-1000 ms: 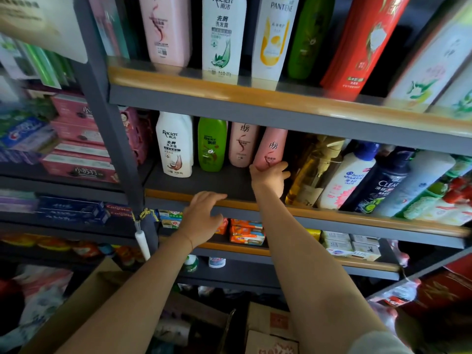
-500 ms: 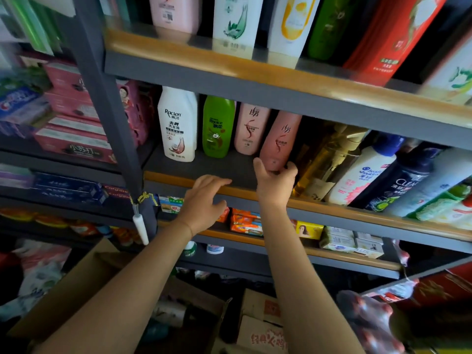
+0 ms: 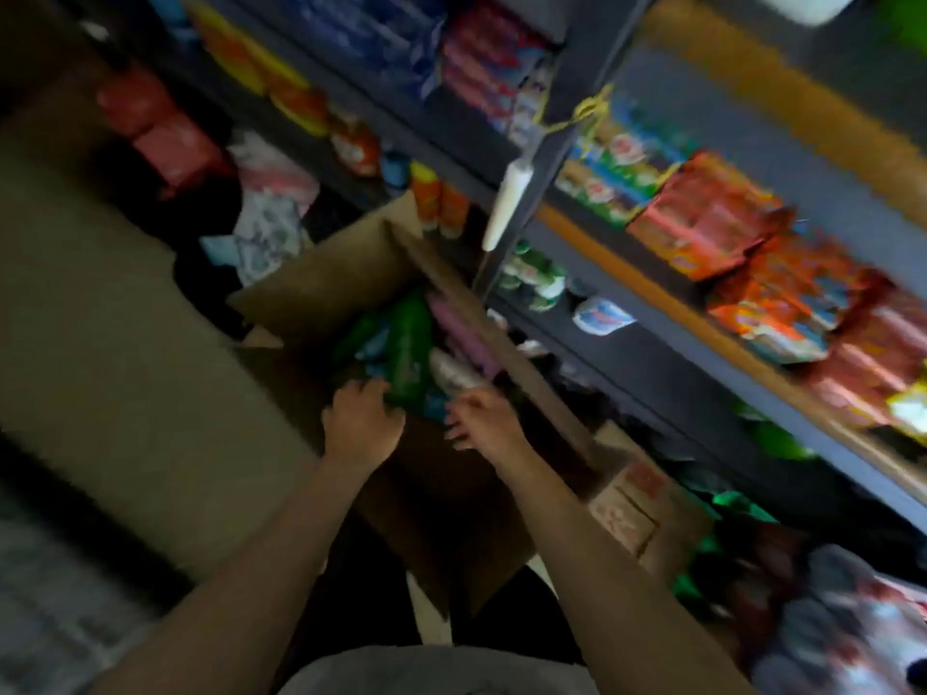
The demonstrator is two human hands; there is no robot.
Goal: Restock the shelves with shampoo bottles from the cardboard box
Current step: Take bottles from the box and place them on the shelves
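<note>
Both hands hover over the open cardboard box [image 3: 321,288]; left hand [image 3: 362,422] curls at a green bottle [image 3: 411,343]. Right hand [image 3: 484,418] spreads loosely, holding nothing, beside the box's right flap [image 3: 501,343].

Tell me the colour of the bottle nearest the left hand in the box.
Green bottle, seen in the head view, though blurred.

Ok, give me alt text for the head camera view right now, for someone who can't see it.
Both hands reach into an open cardboard box of bottles on the floor, the left hand beside a green bottle and the right hand with fingers spread. Stocked shelves stand to the right; the picture is motion-blurred.
</note>
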